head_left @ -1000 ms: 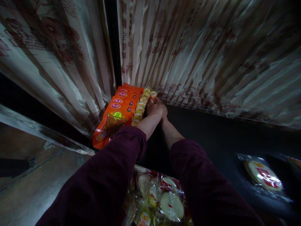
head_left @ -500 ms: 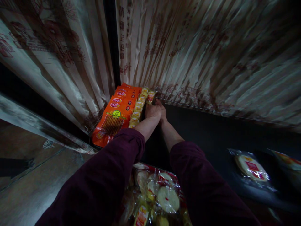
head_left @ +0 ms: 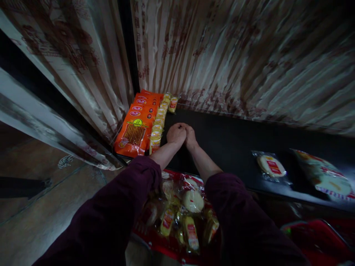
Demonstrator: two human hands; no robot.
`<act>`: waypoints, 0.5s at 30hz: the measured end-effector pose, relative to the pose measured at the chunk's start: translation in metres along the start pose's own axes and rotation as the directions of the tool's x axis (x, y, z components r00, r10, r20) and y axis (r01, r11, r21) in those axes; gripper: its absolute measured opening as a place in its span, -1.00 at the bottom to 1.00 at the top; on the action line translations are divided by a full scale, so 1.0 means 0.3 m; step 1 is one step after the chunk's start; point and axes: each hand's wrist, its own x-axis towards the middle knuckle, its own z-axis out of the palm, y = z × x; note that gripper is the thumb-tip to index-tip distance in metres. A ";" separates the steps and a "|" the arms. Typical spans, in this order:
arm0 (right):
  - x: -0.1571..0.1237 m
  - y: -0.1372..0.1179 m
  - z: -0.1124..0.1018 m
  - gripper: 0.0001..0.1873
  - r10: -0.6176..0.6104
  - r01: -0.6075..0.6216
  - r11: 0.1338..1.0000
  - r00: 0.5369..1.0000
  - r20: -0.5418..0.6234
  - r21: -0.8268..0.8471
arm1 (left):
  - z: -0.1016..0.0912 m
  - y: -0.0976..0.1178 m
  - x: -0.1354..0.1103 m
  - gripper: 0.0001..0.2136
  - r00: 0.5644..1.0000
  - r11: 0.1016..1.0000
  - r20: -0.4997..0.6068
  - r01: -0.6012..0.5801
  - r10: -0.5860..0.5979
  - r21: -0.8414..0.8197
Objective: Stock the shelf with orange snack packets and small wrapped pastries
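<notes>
My left hand (head_left: 175, 133) and my right hand (head_left: 191, 135) rest side by side on the dark shelf (head_left: 230, 140), knuckles up and fingers curled under. Whether they hold anything is hidden. Just left of my left hand runs a row of small yellow snack packets (head_left: 158, 123). Beyond that row lies a stack of orange snack packs (head_left: 138, 129) in the shelf's left corner. Both forearms wear dark maroon sleeves.
A red basket (head_left: 177, 218) full of wrapped snacks sits below my arms. Further right on the shelf lie a round wrapped cracker (head_left: 271, 166) and a larger bag (head_left: 325, 175). Striped curtains (head_left: 235, 55) hang behind the shelf. A second red basket edge (head_left: 318, 236) shows at bottom right.
Both hands have drawn back toward me from the far end of the yellow packet row. The view has tilted down, showing more of the basket and shelf.
</notes>
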 end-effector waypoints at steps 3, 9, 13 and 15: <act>-0.088 -0.030 -0.036 -0.69 0.001 -0.002 0.999 0.999 0.039 0.040 | -0.019 -0.028 -0.068 -0.73 0.999 0.999 0.023 -0.032 0.032 0.013; -0.293 -0.097 -0.093 -0.57 -0.022 0.021 1.000 0.998 0.065 0.018 | -0.054 -0.105 -0.239 -0.74 0.981 0.983 0.063 -0.183 0.181 0.012; -0.449 -0.149 -0.117 -0.51 -0.118 0.119 0.993 0.989 0.089 -0.003 | -0.075 -0.185 -0.371 -0.74 0.966 0.966 0.018 -0.258 0.258 -0.011; -0.527 -0.173 -0.123 -0.48 -0.158 0.161 0.987 0.983 0.094 -0.021 | -0.088 -0.225 -0.439 -0.75 0.959 0.959 0.006 -0.282 0.283 -0.029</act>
